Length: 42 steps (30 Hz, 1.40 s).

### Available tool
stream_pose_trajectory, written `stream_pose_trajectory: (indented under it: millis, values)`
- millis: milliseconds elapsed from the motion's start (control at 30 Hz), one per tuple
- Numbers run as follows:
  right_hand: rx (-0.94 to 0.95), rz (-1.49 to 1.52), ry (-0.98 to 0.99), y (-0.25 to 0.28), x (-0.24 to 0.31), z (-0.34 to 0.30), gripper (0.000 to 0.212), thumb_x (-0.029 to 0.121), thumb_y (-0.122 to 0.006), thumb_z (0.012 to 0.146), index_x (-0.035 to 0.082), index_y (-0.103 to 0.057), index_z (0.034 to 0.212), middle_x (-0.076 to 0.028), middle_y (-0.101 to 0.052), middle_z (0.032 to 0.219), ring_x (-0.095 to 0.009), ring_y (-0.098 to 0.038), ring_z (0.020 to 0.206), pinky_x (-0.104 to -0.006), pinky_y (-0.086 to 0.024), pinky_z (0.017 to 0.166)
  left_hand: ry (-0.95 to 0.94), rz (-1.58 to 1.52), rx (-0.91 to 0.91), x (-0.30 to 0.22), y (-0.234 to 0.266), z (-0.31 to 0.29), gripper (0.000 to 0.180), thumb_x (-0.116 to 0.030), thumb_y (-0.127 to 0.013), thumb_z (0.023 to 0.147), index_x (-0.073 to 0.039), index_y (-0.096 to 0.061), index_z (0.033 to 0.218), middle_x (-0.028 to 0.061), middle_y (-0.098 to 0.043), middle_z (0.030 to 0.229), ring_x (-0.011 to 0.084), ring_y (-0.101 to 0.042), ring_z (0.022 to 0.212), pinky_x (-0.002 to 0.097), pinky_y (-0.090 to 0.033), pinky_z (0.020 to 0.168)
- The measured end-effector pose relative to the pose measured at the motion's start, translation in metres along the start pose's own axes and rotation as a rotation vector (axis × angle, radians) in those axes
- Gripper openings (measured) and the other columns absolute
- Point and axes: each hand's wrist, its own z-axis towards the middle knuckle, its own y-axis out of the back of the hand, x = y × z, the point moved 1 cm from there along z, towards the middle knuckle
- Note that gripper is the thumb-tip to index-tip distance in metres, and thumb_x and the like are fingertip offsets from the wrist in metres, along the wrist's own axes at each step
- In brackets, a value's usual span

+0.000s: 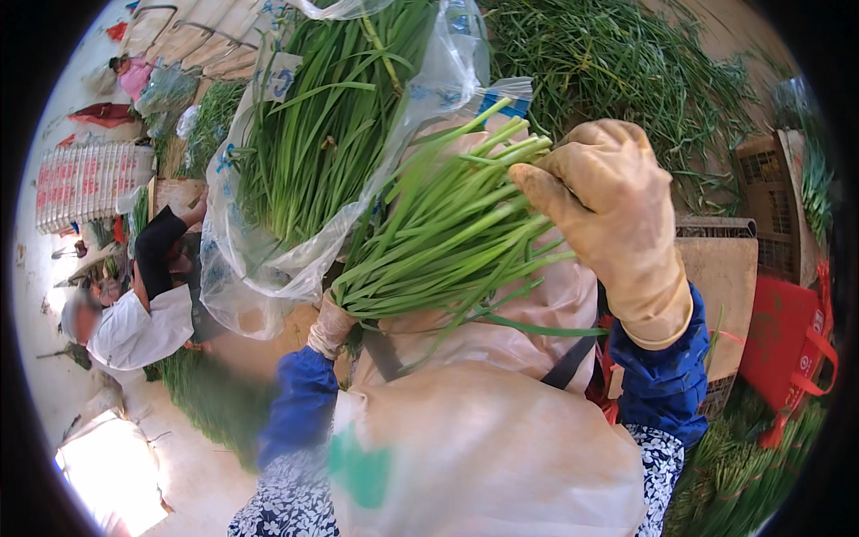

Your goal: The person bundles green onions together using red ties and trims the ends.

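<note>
One green bunch (447, 237), unbagged, above apron (488, 425), beside right edge of plastic bag (231, 291) already holding greens (313, 170). Left hand (332, 326) at leafy end, grip hidden; right hand (613, 192) curled at stem ends, pinch unclear. Heap (608, 80) beyond: loose.

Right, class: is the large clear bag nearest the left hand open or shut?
Open. The clear bag has its edges spread apart, and the green leaves between them lie uncovered.
</note>
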Motion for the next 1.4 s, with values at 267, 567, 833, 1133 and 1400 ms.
stream_pose_trajectory:
  millis: [267, 567, 833, 1133, 1400]
  values:
    - [0.016, 0.011, -0.24, -0.03, 0.013, -0.018, 0.044, 0.016, -0.078, 0.073, 0.008, -0.062, 0.113, -0.009, -0.065, 0.089, -0.028, -0.064, 0.085, -0.0394, -0.049, 0.084, 0.032, -0.096, 0.019, 0.006, 0.003, -0.003, 0.033, -0.005, -0.071, 0.085, -0.001, -0.065, 0.117, 0.0051, -0.069, 0.111, 0.0128, -0.061, 0.097, 0.0293, -0.05, 0.087]
    - [-0.001, 0.284, -0.432, -0.047, -0.01, -0.024, 0.047, 0.019, -0.078, 0.075, 0.003, -0.061, 0.115, -0.016, -0.067, 0.099, -0.03, -0.064, 0.092, -0.0387, -0.05, 0.084, 0.019, 0.035, 0.056, 0.007, 0.002, 0.004, 0.039, -0.004, -0.073, 0.082, 0.001, -0.064, 0.119, 0.007, -0.069, 0.112, 0.0134, -0.061, 0.098, 0.0295, -0.049, 0.088]
    - [0.014, -0.342, -0.2, -0.052, -0.016, -0.012, 0.016, 0.018, -0.07, 0.08, 0.007, -0.063, 0.09, -0.013, -0.065, 0.081, -0.036, -0.062, 0.084, -0.0444, -0.049, 0.083, 0.112, -0.043, 0.072, -0.012, 0.003, -0.002, 0.042, -0.003, -0.076, 0.08, 0.0, -0.064, 0.12, 0.005, -0.069, 0.113, 0.011, -0.06, 0.099, 0.0279, -0.049, 0.089]
    - [-0.132, 0.001, -0.354, -0.021, -0.072, 0.008, 0.013, 0.02, -0.068, 0.083, 0.008, -0.067, 0.088, -0.013, -0.067, 0.079, -0.028, -0.065, 0.074, -0.0385, -0.051, 0.069, 0.223, -0.175, 0.06, 0.0, 0.01, -0.012, 0.044, -0.001, -0.077, 0.076, -0.001, -0.065, 0.118, 0.0038, -0.069, 0.109, 0.0099, -0.061, 0.097, 0.0263, -0.05, 0.087]
    - [-0.169, -0.474, -0.514, 0.087, -0.155, 0.004, 0.036, 0.032, -0.062, 0.088, 0.008, -0.065, 0.114, -0.019, -0.067, 0.113, -0.033, -0.066, 0.093, -0.0438, -0.052, 0.083, 0.182, -0.227, 0.117, -0.017, 0.0, 0.004, 0.046, 0.0, -0.077, 0.077, -0.001, -0.064, 0.121, 0.003, -0.069, 0.109, 0.0091, -0.061, 0.095, 0.0263, -0.05, 0.087]
